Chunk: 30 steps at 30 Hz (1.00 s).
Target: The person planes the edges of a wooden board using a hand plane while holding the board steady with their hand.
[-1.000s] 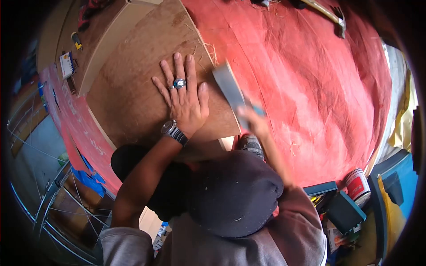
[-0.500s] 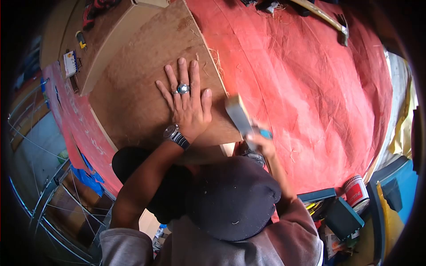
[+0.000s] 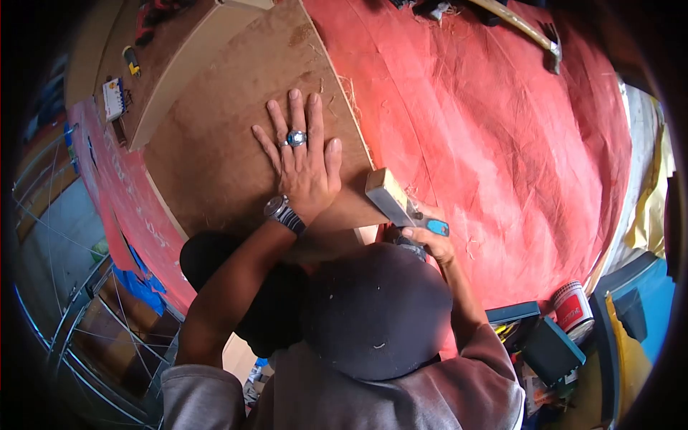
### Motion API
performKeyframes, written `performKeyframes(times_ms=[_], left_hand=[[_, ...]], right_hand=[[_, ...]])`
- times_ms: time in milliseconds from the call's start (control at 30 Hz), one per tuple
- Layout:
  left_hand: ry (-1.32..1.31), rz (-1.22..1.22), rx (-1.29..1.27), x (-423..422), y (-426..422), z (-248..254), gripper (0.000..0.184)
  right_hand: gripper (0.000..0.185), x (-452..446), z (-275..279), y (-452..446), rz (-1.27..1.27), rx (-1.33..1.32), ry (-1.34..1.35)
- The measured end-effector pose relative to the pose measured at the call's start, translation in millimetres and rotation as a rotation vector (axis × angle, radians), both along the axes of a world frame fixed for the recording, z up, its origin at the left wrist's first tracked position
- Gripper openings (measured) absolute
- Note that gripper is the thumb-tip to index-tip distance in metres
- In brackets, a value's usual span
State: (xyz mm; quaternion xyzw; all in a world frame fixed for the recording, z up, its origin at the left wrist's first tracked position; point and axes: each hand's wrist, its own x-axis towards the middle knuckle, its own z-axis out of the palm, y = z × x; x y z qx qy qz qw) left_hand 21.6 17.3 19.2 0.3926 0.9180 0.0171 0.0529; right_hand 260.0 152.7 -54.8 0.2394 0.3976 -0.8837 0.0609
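My left hand (image 3: 307,172) lies flat on a brown wooden panel (image 3: 222,143), fingers spread, with rings and a wristwatch (image 3: 276,207) on that arm. My right hand (image 3: 433,244) is closed around a block-shaped tool that looks like a hand plane (image 3: 387,195), with a pale front end, grey metal side and a blue part near the grip. The plane is at the panel's right edge, close to its near corner; whether its sole touches the edge is hidden. My capped head (image 3: 376,312) covers the panel's near side.
A red sheet (image 3: 502,158) spreads to the right, with thin wood shavings by the panel. A hammer (image 3: 527,29) lies at the far right. A yellow-black cutter (image 3: 131,61) and small box (image 3: 113,99) are left. A can (image 3: 572,309) and toolbox (image 3: 548,351) stand lower right; a bicycle wheel (image 3: 68,337) lower left.
The hand plane and my right hand have shifted slightly toward me and to the right, and show less blur. My left hand stays flat in nearly the same place.
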Motion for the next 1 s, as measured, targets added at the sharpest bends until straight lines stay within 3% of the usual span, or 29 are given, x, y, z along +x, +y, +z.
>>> performKeyframes(times_ms=[67,133,233,333,500,567,633,700,800,900,1000], left_hand=[[0.011,-0.003,0.002,-0.1,0.3,0.3,0.068],[0.010,-0.016,0.012,-2.0,-4.4,-4.5,0.069],[0.013,-0.023,0.033,-4.1,-2.4,-4.3,0.069],[-0.001,-0.021,0.028,0.6,-4.9,-5.3,0.070],[-0.003,-0.004,0.009,-0.9,-0.4,-0.6,0.069],[-0.001,-0.003,0.001,0.7,-0.9,-0.6,0.068],[0.009,-0.016,0.008,-2.8,1.4,-2.1,0.068],[0.017,-0.021,0.008,-0.7,-2.0,-3.8,0.067],[0.031,-0.024,0.011,0.0,-3.2,-6.0,0.066],[0.034,-0.041,0.025,1.4,-5.6,-7.8,0.065],[0.028,-0.022,0.016,-1.0,0.3,-1.0,0.066]], right_hand=[[0.076,-17.5,-7.1,-7.2,-0.056,0.026,-0.015],[0.072,-103.3,-2.3,10.3,-0.092,0.006,-0.045],[0.070,-180.3,8.5,48.1,-0.065,0.037,0.165],[0.071,-154.7,-3.7,36.6,-0.106,0.117,0.190],[0.072,-17.6,-1.7,0.2,-0.019,0.039,0.018],[0.070,-13.3,-10.3,-5.5,-0.005,-0.028,-0.034],[0.065,-54.0,-19.8,-9.9,-0.174,-0.052,0.061],[0.074,-129.0,-20.5,13.0,-0.155,-0.151,0.085],[0.069,-182.8,-0.3,41.2,-0.112,0.009,0.244],[0.070,-142.3,-4.7,32.3,-0.079,0.100,0.181],[0.071,-46.9,-22.5,0.2,-0.037,0.027,0.043]])
